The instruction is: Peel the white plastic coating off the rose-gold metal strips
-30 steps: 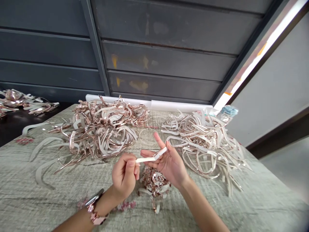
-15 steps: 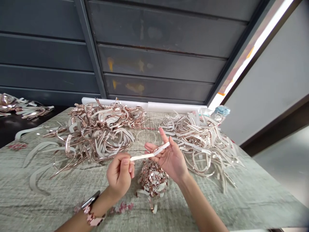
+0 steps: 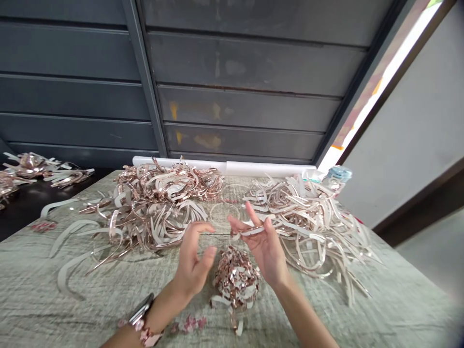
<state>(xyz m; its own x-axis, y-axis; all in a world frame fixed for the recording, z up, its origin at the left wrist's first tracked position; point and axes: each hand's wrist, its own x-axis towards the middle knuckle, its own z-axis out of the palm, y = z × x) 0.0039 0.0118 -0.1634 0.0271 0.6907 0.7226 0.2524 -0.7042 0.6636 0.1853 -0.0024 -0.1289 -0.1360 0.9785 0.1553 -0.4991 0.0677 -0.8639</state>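
My right hand (image 3: pixel 266 249) pinches a thin rose-gold and white foil strip (image 3: pixel 253 231) between thumb and fingers, palm turned up. To its left, my left hand (image 3: pixel 194 263) is open, thumb and fingers apart, with nothing in it. Below and between the hands sits a bunched ball of crinkled rose-gold and white foil strips (image 3: pixel 237 278), a few ends trailing toward me. A heap of loose curled strips (image 3: pixel 159 208) lies beyond my left hand. Another pile of long, paler strips (image 3: pixel 304 217) spreads beyond my right hand.
The table (image 3: pixel 119 295) has a grey wood-grain cover with pink flower prints. A white roll (image 3: pixel 268 168) lies along its back edge against dark panels. A clear container with a blue top (image 3: pixel 339 175) stands at the back right. More strips (image 3: pixel 39 169) rest on a dark surface at left.
My left hand has let go of the strip's end and opened. The strip stays in my right hand, now looking shorter and curled. The whole view has shifted slightly.
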